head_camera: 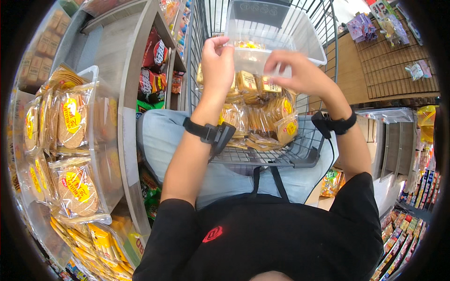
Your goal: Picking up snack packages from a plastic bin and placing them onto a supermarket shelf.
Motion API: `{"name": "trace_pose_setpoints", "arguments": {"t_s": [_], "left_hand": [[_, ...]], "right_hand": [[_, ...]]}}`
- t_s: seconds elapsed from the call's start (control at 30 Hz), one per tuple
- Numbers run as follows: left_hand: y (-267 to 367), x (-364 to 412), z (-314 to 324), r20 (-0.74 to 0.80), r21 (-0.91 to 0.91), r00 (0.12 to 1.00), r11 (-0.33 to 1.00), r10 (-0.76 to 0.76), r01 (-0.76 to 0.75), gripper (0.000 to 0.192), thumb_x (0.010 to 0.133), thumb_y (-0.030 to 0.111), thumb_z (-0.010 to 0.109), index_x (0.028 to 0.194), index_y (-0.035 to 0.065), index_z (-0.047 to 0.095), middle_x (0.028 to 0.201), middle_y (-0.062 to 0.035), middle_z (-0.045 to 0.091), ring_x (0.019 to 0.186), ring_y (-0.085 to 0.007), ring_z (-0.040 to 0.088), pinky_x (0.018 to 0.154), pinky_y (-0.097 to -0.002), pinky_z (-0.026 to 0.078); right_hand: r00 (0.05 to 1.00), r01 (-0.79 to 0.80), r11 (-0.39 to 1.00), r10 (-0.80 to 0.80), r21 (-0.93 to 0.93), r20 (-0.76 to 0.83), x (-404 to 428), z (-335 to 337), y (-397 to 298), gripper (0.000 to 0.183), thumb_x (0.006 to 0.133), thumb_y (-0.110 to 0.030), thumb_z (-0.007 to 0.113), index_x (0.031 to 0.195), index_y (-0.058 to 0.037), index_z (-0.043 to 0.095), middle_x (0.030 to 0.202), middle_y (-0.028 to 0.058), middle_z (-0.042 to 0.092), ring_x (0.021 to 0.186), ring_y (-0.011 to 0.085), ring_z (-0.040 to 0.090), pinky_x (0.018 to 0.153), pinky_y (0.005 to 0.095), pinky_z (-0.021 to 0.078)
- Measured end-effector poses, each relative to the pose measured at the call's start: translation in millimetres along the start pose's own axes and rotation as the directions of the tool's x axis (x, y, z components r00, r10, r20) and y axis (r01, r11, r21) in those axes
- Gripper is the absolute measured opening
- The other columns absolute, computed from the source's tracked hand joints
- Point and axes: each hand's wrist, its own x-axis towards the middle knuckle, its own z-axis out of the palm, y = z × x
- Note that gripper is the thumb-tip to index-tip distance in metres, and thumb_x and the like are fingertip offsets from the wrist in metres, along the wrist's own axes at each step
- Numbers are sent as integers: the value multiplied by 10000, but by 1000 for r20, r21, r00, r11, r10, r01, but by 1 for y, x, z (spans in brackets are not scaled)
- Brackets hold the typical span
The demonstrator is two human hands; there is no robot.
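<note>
A clear plastic bin (299,42) rests tilted inside a black wire shopping cart (258,158) in front of me. My left hand (218,65) is at the bin's left edge, fingers curled; whether it grips the rim is not clear. Blurred by motion, my right hand (297,72) hovers over the near side of the bin, thumb and fingers apart with nothing visible between them. Below both hands, wrapped round crackers (277,112) with yellow labels fill the near part of the cart. Several wrapped square biscuit packs (246,81) lie just beyond them.
On the left, a shelf carries clear bins of wrapped round crackers (74,119) and yellow snack packets (102,242). A grey wooden shelf panel (132,105) stands close beside the cart. Hanging packets (362,27) are on a wire rack (397,59) at right.
</note>
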Motion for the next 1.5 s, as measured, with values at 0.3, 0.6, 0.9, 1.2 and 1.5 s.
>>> {"name": "trace_pose_setpoints", "arguments": {"t_s": [0.3,0.6,0.9,1.2,1.5], "left_hand": [[4,-5,4,20,-30,999,998,-47,47,217,930,102,604,1118,-4,629,1069,-77,655,929,-132,616,773,-272,517],[0,-3,5,23,-74,998,996,-57,59,234,894,58,586,1111,-28,583,1021,-136,662,916,-176,641,820,-296,510],[6,-6,4,69,-74,995,994,-78,83,231,891,59,560,1104,-24,589,1015,-158,672,917,-196,652,809,-307,514],[5,-7,5,114,-90,986,987,-124,135,201,908,82,598,1089,5,635,1043,-53,661,901,-114,622,753,-260,500],[3,-9,7,297,-69,950,990,-98,124,186,956,116,574,1099,14,633,1010,-67,704,849,-130,654,761,-272,506]], "right_hand": [[788,12,893,269,-450,554,-62,74,54,877,624,-208,876,1406,-79,500,1290,104,561,1233,302,505,1054,394,442],[720,117,768,371,-629,587,-54,89,46,893,556,-211,900,1351,-91,511,1299,102,523,1215,296,512,956,440,441],[592,-176,854,490,-491,640,-62,67,39,940,539,-227,920,1363,-105,485,1280,117,483,1136,331,582,895,425,500],[620,-37,820,467,-571,630,-66,73,53,710,562,-230,905,1189,-108,594,1233,104,532,1023,353,643,820,454,521],[756,-88,860,386,-503,528,-55,33,18,502,624,-329,862,1040,-95,707,896,123,723,891,339,694,750,437,550]]}}
